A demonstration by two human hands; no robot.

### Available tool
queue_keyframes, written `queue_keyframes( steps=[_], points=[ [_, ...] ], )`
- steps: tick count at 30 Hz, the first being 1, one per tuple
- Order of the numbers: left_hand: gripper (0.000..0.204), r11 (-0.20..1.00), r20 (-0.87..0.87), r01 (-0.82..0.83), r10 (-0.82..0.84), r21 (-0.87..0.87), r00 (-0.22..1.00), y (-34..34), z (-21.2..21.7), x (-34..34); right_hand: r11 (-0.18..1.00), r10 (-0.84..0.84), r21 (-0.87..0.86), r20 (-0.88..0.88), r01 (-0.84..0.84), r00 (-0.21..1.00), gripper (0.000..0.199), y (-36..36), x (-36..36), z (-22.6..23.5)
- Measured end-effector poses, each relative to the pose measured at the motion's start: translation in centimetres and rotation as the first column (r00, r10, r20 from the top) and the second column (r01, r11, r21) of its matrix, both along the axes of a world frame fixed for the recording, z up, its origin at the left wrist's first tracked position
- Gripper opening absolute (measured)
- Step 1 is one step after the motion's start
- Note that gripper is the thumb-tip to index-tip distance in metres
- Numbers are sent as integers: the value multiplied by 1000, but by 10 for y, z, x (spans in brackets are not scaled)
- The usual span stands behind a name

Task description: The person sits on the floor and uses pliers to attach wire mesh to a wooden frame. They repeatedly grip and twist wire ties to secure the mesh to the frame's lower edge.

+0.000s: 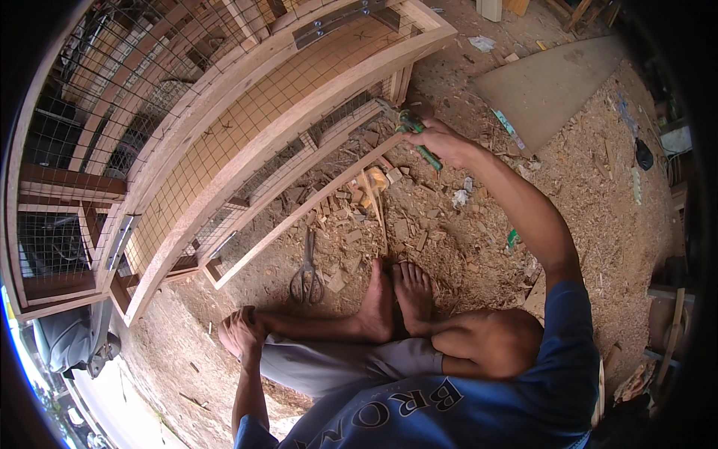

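Fingers of the right hand (441, 138) wrap tight around the green-handled tool (419, 138), its metal head touching the lower corner of the wooden mesh cage (247, 112), which lies tilted on the sawdust-strewn ground (486, 247). The left hand (239, 333) rests on the person's own knee, fingers curled loosely over it, holding nothing. A pair of metal shears (308, 273) lies on the ground just in front of the bare feet (396, 295), beside wood offcuts (370, 187).
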State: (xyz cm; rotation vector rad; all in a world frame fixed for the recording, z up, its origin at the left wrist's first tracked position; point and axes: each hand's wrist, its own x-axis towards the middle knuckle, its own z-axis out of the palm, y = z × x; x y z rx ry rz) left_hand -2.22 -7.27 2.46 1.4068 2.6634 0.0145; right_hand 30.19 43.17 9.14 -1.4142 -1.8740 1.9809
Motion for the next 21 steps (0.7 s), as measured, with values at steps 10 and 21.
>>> queue_keyframes(
  steps=[10,21],
  points=[
    [24,999,-21,-20,19,-33,1000,-4,-6,-2,988,-133,81,38,130,990,18,-13,-10,-7],
    [19,998,-32,26,-24,49,999,-2,-3,1,984,-79,-165,-52,70,995,41,-40,17,-2]
  ],
)
